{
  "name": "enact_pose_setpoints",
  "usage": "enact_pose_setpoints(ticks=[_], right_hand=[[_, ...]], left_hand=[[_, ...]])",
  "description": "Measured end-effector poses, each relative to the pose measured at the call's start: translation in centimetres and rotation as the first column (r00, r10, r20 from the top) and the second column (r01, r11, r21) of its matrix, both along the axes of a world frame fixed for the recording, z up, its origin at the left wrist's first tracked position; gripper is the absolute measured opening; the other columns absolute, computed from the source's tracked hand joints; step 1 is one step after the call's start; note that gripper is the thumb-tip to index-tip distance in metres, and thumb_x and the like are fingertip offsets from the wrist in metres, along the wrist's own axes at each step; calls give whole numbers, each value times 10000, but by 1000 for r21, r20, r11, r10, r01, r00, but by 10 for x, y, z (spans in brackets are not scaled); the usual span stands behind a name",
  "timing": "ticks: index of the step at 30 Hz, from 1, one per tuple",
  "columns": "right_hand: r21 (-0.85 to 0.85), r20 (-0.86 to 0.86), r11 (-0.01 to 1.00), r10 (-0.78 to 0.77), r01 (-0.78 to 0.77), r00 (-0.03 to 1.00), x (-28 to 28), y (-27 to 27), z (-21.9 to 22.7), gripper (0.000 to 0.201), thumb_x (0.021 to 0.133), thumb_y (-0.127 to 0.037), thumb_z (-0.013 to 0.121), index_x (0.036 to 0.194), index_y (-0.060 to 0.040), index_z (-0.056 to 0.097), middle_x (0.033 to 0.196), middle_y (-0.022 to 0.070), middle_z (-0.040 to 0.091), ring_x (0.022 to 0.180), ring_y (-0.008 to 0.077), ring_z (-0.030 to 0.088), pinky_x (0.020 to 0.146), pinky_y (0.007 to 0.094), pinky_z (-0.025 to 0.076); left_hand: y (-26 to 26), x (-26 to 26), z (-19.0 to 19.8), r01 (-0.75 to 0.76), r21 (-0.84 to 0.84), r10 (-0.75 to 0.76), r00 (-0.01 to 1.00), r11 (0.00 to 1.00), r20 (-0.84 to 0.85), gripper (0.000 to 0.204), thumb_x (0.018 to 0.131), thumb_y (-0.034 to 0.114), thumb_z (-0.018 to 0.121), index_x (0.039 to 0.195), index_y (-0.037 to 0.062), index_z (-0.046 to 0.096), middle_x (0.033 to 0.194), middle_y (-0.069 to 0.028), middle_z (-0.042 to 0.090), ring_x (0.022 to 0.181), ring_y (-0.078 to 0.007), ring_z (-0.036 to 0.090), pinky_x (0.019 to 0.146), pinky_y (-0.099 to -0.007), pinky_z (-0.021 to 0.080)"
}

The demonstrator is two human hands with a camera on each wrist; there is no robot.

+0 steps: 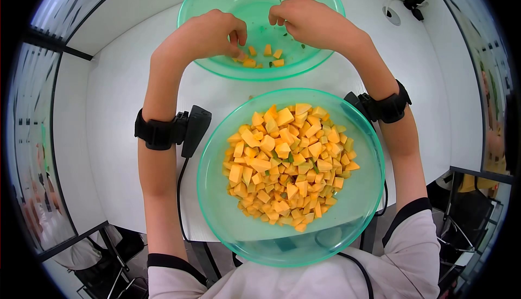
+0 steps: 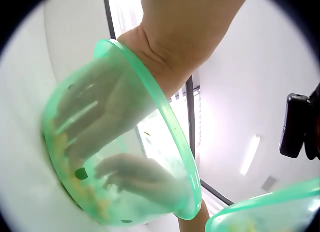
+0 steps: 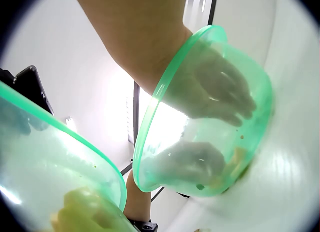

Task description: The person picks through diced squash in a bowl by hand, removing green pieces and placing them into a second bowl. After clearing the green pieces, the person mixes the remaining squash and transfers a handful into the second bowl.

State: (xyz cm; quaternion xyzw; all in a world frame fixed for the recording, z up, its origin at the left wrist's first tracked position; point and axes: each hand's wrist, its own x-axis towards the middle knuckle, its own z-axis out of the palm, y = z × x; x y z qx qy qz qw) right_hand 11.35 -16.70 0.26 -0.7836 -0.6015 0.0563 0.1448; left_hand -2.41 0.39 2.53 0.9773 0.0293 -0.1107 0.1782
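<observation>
My left hand (image 1: 217, 34) reaches down into the far green see-through basin (image 1: 217, 71). Its fingertips are right at a few orange pumpkin cubes (image 1: 249, 63) on the basin's near side. Through the basin wall in the left wrist view, the fingers (image 2: 82, 117) show spread and pointing down. My right hand (image 1: 304, 19) hangs over the right part of the same basin, fingers bent loosely, with nothing seen in them. In the right wrist view its fingers (image 3: 240, 109) show through the wall, apart from the cubes.
A second green basin (image 1: 217, 212), heaped with diced pumpkin (image 1: 287, 163), stands between my forearms at the white table's (image 1: 114, 136) near edge. Small dark green bits lie in the far basin. Cables hang from the wrist cameras, and a cable hole (image 1: 392, 15) sits at the back right.
</observation>
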Motion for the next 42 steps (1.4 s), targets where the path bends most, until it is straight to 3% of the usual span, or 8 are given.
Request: enact_pose_setpoints(ticks=[7,17,22,27,37,41,42], right_hand=[[-9,-9,1000,4,-4,1000,-1,0,1,208,819,-2,478,969,-3,622,854,141,651,792,296,613,673,382,489],[-21,10,1000,23,-23,1000,-4,-1,4,165,852,-61,501,958,-26,623,792,137,634,710,280,597,623,385,475],[-35,31,999,21,-20,999,-3,-1,3,194,842,-58,494,973,-28,633,794,137,640,731,284,607,635,395,481],[-81,85,997,17,-10,996,-5,-3,4,294,820,-36,463,1037,-50,661,792,144,645,752,287,615,665,406,497],[-172,49,984,-35,43,998,-9,-1,13,210,818,-50,485,954,-22,642,795,149,639,720,277,610,639,391,487],[-116,33,992,-36,40,999,-6,-2,8,210,829,-56,465,939,-16,639,768,145,639,686,276,605,622,387,482],[-91,51,995,-31,36,998,-5,-2,4,214,832,-53,455,934,-14,639,742,146,636,670,278,606,618,386,483]], left_hand=[[2,1,-1,15,-77,-18,999,997,-46,237,692,1,738,903,47,640,773,-41,653,720,-171,604,648,-323,467],[0,0,2,12,-53,-13,1000,999,-27,73,829,59,631,891,20,632,780,-93,657,721,-199,618,666,-332,485],[5,1,-6,54,-56,-51,997,997,48,113,870,70,589,948,2,633,800,-123,670,709,-237,620,694,-331,496],[9,1,-12,65,-42,-61,994,997,85,107,824,100,569,869,52,654,763,-102,642,651,-238,580,605,-357,463],[7,0,-10,31,-20,-29,996,999,81,110,805,139,592,853,61,653,747,-102,634,648,-231,576,597,-351,462],[6,0,-10,23,-5,-23,996,1000,84,107,795,123,586,852,62,653,743,-104,632,644,-232,571,590,-351,457],[1,1,-3,0,12,0,1000,1000,5,99,830,70,597,905,10,620,783,-112,651,722,-239,606,680,-342,481]])
